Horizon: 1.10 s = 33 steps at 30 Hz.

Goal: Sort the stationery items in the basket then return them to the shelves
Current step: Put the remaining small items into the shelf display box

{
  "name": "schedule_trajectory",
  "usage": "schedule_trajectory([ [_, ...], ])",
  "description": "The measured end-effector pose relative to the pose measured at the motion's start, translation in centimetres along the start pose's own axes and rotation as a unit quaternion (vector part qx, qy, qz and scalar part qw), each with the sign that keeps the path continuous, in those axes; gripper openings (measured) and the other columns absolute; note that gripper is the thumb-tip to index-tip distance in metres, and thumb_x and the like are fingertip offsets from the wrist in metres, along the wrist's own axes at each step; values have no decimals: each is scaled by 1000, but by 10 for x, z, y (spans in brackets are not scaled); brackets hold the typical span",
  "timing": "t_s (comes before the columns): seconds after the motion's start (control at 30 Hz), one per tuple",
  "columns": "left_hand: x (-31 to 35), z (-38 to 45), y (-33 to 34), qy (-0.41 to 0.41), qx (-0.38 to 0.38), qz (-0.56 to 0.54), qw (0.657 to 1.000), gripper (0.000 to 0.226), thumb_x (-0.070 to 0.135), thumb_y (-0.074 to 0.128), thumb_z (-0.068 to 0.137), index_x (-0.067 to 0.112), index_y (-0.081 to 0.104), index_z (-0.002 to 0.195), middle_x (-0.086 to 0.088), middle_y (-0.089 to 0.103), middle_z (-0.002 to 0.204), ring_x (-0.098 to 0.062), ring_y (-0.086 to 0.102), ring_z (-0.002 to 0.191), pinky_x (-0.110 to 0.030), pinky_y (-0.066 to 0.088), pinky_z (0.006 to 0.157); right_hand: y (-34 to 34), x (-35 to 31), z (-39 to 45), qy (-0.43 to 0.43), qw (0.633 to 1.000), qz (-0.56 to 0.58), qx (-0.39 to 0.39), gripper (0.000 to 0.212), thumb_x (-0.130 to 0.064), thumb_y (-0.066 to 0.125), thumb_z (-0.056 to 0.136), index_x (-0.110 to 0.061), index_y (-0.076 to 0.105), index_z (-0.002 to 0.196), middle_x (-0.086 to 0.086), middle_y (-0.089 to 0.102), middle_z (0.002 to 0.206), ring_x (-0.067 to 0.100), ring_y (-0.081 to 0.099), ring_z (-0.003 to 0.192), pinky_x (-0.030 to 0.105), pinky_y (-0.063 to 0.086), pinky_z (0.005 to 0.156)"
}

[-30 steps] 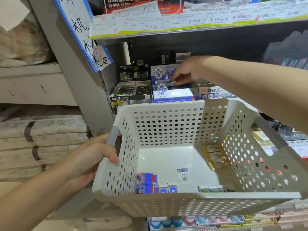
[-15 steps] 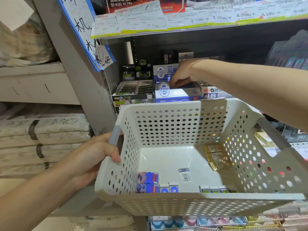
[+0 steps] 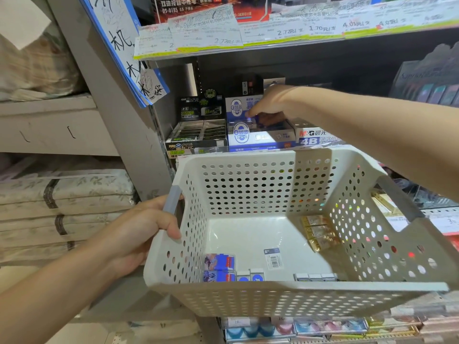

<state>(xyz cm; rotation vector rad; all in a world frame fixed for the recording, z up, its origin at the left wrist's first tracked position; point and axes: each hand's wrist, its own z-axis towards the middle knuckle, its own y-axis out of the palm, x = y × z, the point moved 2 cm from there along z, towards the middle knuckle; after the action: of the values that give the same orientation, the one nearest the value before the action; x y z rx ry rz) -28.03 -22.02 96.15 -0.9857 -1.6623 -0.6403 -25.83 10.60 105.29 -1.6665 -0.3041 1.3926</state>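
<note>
basket [image 3: 260, 189] held up before shelf, erasers [image 3: 219, 268] along its near wall, gold packs [image 3: 319, 232] by right wall | left hand [image 3: 139, 234] clamped on left handle | right hand [image 3: 270, 105] fingers pinched on small item over blue eraser box [image 3: 258, 139] at shelf [image 3: 248, 43] front edge

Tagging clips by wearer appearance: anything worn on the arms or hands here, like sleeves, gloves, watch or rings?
Nothing worn is visible. Left hand and right hand are bare, no gloves, and no rings show. Both forearms are bare as far as the picture shows them, with no sleeve edge, watch or wristband in view. No markings visible.
</note>
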Motion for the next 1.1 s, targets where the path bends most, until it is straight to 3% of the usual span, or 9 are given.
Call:
schedule_trajectory([
  [0.1,1,0,2,-4,5,6,1000,60,-13,49,65,31,71,100,-15,74,95,-40,69,87,-48,54,73,-8,-5,-5,8,998,28,57,37,-21,66,80,-3,64,112,10,69,105,10,62,64,19,52,55],
  [0.17,1,0,2,-7,8,6,1000,61,-13,50,64,32,72,99,-15,74,97,-41,69,89,-49,54,73,-8,-10,-13,10,995,44,83,34,-18,62,81,-3,64,111,12,69,109,16,66,75,18,50,54],
  [0.33,1,0,2,-13,22,2,1000,61,-18,42,72,31,74,90,-16,74,95,-42,67,92,-50,54,72,9,-23,-61,0,991,96,94,19,-14,60,87,-4,65,102,9,66,85,14,63,74,23,56,73],
  [0.4,1,0,3,-13,24,2,1000,61,-18,42,72,31,74,90,-15,74,93,-42,67,91,-49,54,71,21,-28,-83,-8,994,90,61,10,-14,60,88,-5,65,91,8,66,80,15,64,70,24,57,70],
  [0.53,1,0,4,-8,27,-1,1000,61,-18,41,72,31,75,83,-14,74,88,-38,68,85,-43,53,66,50,-29,-113,17,995,85,-38,13,-12,61,88,-1,65,82,8,67,69,12,65,55,22,57,58],
  [0.63,0,0,5,-4,25,-3,1000,59,-19,41,72,25,71,95,-16,74,91,-39,67,88,-43,53,67,81,-23,-125,37,988,41,-144,15,-11,61,88,-1,66,77,7,66,62,11,63,49,22,55,53],
  [0.8,-2,1,7,4,27,-2,1000,60,-20,41,72,22,69,104,-16,73,95,-39,65,92,-44,53,72,138,-2,-136,41,945,-89,-312,22,-7,58,89,7,66,104,13,67,80,17,61,66,29,55,74],
  [0.97,-1,-1,9,7,28,-2,1000,59,-19,41,72,25,70,98,-14,74,89,-36,66,86,-42,53,68,177,20,-142,35,893,-216,-392,35,-2,48,87,6,57,119,23,62,114,35,62,90,40,51,78],
  [1.1,1,-2,9,13,37,-1,999,59,-19,42,73,29,71,93,-10,75,83,-35,65,86,-43,52,71,186,24,-146,43,884,-207,-418,37,5,42,88,2,56,122,8,50,101,25,52,84,26,44,59],
])
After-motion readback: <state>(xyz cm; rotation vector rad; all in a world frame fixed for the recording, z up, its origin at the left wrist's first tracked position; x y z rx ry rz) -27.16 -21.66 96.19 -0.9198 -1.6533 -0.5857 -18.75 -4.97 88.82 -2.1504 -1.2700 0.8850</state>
